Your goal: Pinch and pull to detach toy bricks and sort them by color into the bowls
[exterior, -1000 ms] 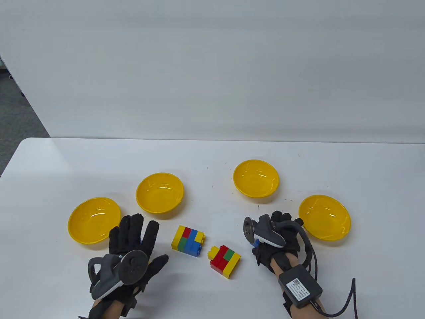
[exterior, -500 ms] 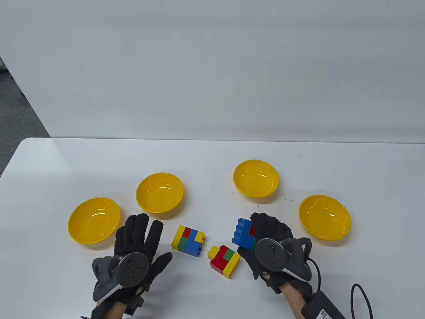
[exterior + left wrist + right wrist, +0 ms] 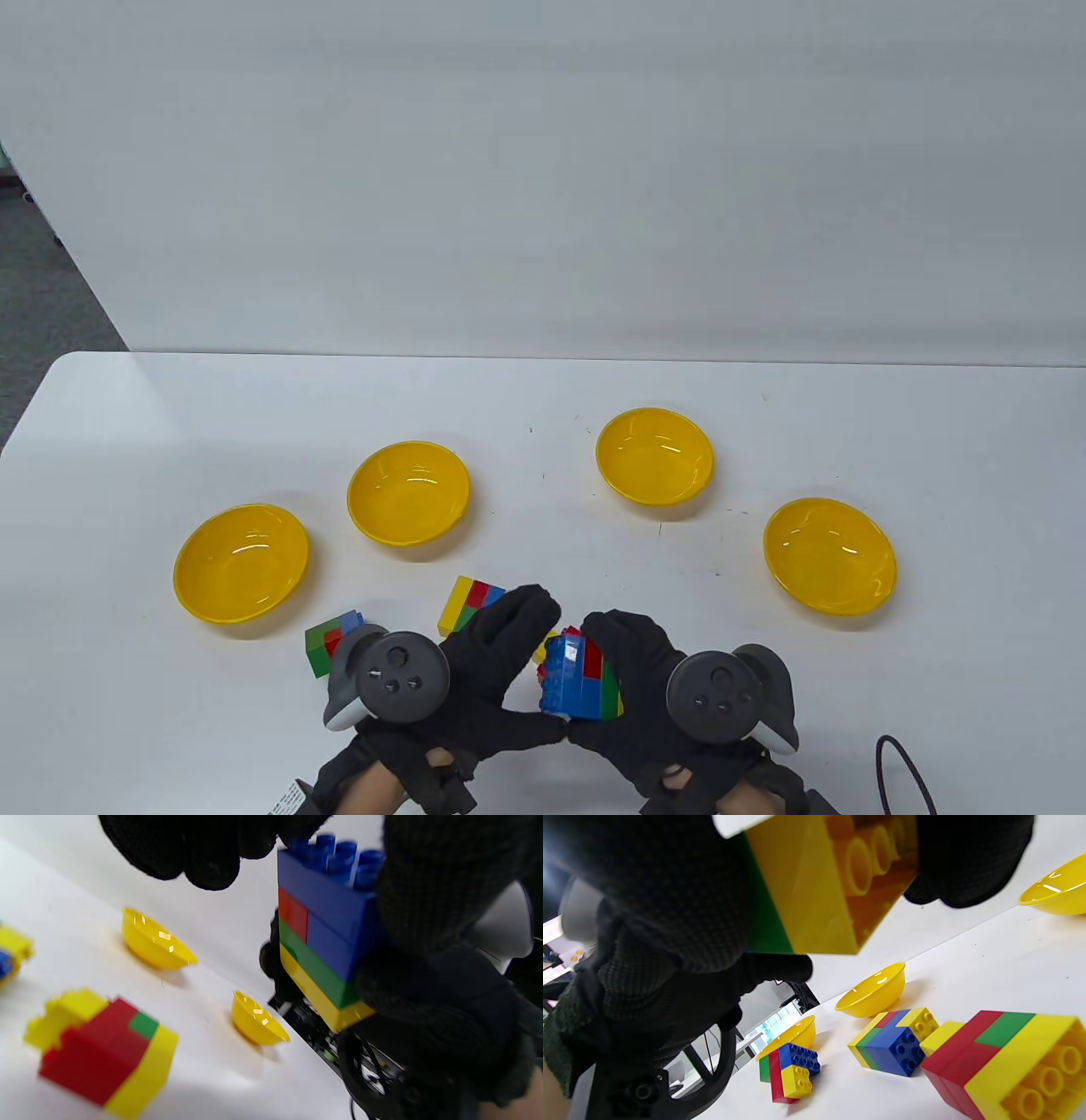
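Note:
My right hand (image 3: 635, 679) grips a stacked block (image 3: 581, 683) with blue on top, then red, green and yellow, lifted above the table's front centre. My left hand (image 3: 501, 671) reaches in from the left with nearly straight fingers (image 3: 191, 853) beside the block's blue studs (image 3: 335, 853); its thumb meets the right thumb under the block. A red, yellow and green block (image 3: 1001, 1060) lies on the table below the hands. A yellow, red and blue block (image 3: 472, 598) lies just beyond my left hand. A small green, red and blue block (image 3: 329, 638) lies left of it.
Four yellow bowls stand in an arc beyond the blocks: far left (image 3: 241, 564), mid left (image 3: 408, 492), mid right (image 3: 654, 456) and far right (image 3: 830, 556). None of them holds a brick. A dark cable (image 3: 899, 768) loops at the front right.
My right hand picked up the blue-topped block and carried it left to the front centre. My left hand moved right to meet it, uncovering the small green, red and blue block.

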Tool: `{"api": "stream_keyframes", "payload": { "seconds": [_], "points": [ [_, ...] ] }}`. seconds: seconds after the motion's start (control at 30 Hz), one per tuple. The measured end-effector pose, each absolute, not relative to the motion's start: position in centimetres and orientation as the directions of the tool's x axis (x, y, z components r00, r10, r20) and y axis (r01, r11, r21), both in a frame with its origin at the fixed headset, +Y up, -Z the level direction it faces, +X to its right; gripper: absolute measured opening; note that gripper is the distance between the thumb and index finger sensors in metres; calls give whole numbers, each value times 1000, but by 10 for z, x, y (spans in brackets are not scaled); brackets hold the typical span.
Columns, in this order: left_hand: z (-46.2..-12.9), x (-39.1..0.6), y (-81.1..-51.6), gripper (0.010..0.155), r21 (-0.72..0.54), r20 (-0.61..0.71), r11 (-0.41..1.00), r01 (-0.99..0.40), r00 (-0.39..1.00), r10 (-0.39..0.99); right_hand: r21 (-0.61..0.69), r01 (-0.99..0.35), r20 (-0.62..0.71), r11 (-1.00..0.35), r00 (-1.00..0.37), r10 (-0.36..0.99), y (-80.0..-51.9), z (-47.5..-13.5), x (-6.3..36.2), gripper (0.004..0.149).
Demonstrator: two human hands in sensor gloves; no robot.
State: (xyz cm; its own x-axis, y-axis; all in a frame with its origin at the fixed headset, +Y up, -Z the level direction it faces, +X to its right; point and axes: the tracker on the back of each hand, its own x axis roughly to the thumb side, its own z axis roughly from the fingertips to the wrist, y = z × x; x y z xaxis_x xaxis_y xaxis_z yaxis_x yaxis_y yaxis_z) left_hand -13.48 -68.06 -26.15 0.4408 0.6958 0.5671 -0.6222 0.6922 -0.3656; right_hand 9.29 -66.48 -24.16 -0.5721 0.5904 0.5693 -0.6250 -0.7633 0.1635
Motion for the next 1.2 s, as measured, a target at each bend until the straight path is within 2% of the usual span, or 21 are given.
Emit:
{"api": "stream_keyframes", "payload": {
  "seconds": [0.07,0.23,0.57,0.6,0.67,0.77,0.83,0.9,1.0,1.2],
  "points": [
    [-261,-140,-687,99,-378,549,640,-669,395,737,148,-600,589,-786,-585,558,-668,-241,90,96],
    [-260,-152,-685,97,-339,579,631,-698,374,724,224,-636,588,-738,-516,623,-673,-239,83,95],
    [-280,-164,-692,97,-454,476,473,-755,243,845,316,-722,540,-616,-397,742,-678,-249,84,94],
    [-284,-168,-698,98,-506,424,364,-782,143,894,347,-742,549,-573,-335,766,-678,-251,87,94],
    [-287,-173,-705,97,-579,320,242,-779,56,946,363,-784,502,-504,-291,814,-676,-253,91,94],
    [-291,-181,-706,98,-480,346,315,-819,154,926,316,-829,469,-462,-287,835,-679,-258,100,94],
    [-289,-186,-702,97,-431,343,332,-839,188,920,327,-834,427,-445,-290,857,-684,-263,106,94],
    [-287,-195,-690,97,-329,377,413,-849,283,882,340,-844,388,-416,-277,879,-687,-268,113,94],
    [-290,-215,-665,97,-159,368,519,-840,437,821,340,-867,343,-366,-248,906,-690,-276,125,93],
    [-311,-279,-594,98,116,218,733,-670,738,639,321,-876,310,-360,-262,914,-692,-283,135,94]
  ]
}}
